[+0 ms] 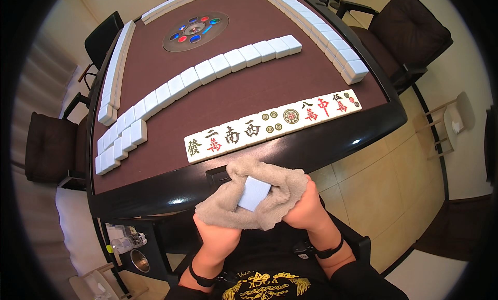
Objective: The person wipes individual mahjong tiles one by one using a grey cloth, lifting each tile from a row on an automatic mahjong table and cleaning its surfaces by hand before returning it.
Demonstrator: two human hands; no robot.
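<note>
Both of my hands hold a crumpled beige cloth (pixel 218 212) in front of my chest, just off the near edge of the mahjong table (pixel 151 195). My left hand (pixel 218 235) grips its lower left side, and my right hand (pixel 307 206) grips the right side. In the cloth's middle lies a mahjong tile (pixel 255 193), its plain pale back showing. Cloth folds hide some of my fingers. Beyond the cloth, a slightly slanting row of face-up mahjong tiles (pixel 252 128) runs along the near part of the brown playing surface.
Farther in stands a curved row of white-backed tiles (pixel 202 72), with shorter rows (pixel 120 148) at its left end. Tile walls line the left side (pixel 114 72), right side (pixel 330 39) and far side. Dark chairs (pixel 408 31) surround the table. A bottle (pixel 122 245) sits low at left.
</note>
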